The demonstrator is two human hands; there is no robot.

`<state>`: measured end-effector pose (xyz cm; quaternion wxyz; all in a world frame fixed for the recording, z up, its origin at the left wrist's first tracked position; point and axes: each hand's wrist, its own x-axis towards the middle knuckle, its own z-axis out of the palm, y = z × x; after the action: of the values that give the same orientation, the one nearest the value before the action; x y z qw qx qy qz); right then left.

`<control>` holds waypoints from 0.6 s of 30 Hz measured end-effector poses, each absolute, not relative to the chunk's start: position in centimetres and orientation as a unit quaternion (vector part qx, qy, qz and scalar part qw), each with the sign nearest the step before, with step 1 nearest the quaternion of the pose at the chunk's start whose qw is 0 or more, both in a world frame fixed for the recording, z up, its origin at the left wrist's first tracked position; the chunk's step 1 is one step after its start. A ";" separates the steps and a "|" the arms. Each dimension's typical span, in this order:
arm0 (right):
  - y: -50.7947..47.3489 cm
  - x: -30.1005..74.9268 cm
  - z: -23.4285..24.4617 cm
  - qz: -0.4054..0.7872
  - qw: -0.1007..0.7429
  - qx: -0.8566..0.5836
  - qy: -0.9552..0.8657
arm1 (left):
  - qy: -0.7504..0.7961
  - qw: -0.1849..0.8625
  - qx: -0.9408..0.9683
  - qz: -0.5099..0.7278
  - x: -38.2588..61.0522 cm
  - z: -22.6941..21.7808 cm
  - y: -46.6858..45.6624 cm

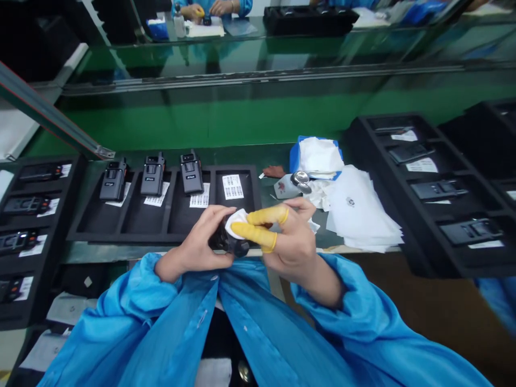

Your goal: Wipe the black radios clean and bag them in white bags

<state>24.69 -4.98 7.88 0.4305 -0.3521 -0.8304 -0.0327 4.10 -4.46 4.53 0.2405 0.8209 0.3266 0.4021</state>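
My left hand (pixel 201 242) is wrapped around a small black device (pixel 226 243) held just over the bench's front edge. My right hand (pixel 288 236), with yellow finger cots on two fingers, pinches a white wipe (pixel 236 219) against the top of that device. Straight ahead lies a black foam tray (pixel 169 215) with three black radios (pixel 152 174) standing in its slots, each with a white label sheet. Its rightmost slot holds only a label sheet (pixel 233 186).
A stack of white wipes (pixel 363 209) and a blue-backed pad (pixel 318 156) lie right of my hands, with a metal-capped dispenser (pixel 298 181). Black trays of devices sit at left (pixel 28 215) and right (pixel 435 188). Another person's hands (pixel 207 8) work at the far bench.
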 end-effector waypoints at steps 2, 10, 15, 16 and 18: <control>-4.5 25.1 7.6 -0.043 0.417 -0.381 -0.824 | 0.334 0.237 0.817 0.406 4.0 4.5 -4.4; -4.7 23.1 8.1 -0.044 0.440 -0.354 -0.824 | 0.328 0.223 0.827 0.398 3.9 4.3 -4.6; -4.1 23.3 7.4 -0.086 0.456 -0.346 -0.816 | 0.344 0.232 0.810 0.415 3.9 4.9 -5.6; -3.8 23.5 7.1 -0.082 0.454 -0.358 -0.812 | 0.344 0.229 0.811 0.414 3.9 5.1 -5.7; -3.4 24.0 6.7 -0.073 0.456 -0.380 -0.802 | 0.337 0.210 0.819 0.413 3.8 5.3 -5.5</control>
<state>23.98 -3.37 6.69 0.4555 -0.3796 -0.8019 -0.0734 3.84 -5.54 5.30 0.2105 0.8193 0.3372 0.4132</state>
